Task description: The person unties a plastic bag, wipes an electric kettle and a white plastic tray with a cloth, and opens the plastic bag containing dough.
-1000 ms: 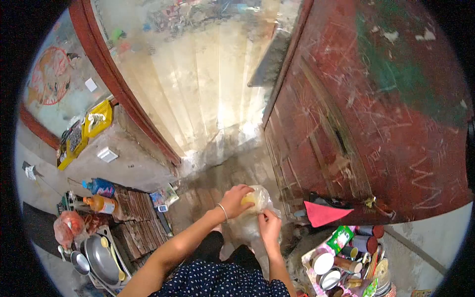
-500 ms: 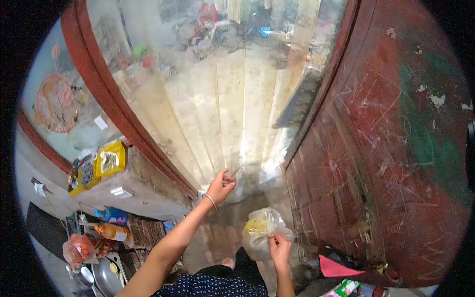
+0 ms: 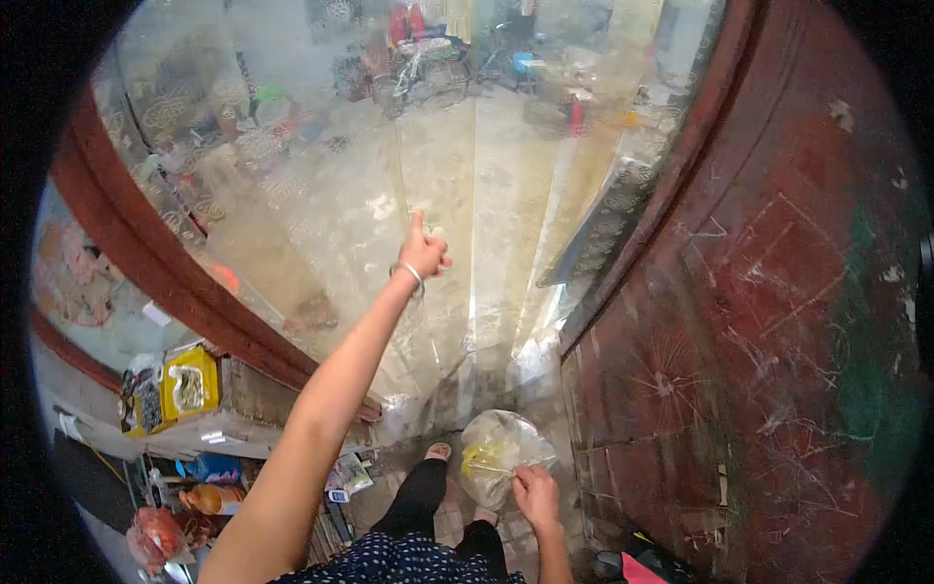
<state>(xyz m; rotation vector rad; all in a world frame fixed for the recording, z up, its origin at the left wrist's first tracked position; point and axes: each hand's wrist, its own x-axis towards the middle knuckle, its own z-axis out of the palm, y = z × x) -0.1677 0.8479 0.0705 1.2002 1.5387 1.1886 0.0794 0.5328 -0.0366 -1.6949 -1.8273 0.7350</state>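
My left hand (image 3: 425,251) is stretched forward at the clear plastic strip curtain (image 3: 438,146) in the doorway, one finger pointing up and the others loosely bent, with nothing visible in it. Whether it touches the strips I cannot tell. A bracelet circles that wrist. Lower down, my right hand (image 3: 535,494) pinches the gathered top of a clear plastic bag (image 3: 506,448). Something yellow shows through the bag, which hangs just in front of my legs.
A red-brown door (image 3: 681,370) with chalk marks stands on the right. At left, a yellow tray (image 3: 191,380) sits on a ledge by the door frame (image 3: 195,282). Below are an orange bottle (image 3: 212,500) and a red plastic bag (image 3: 154,537). Blurred objects show beyond the curtain.
My left arm has reached further forward and up against the view of the curtain. The view has shifted as I stepped nearer the doorway. My right hand still grips the bag.
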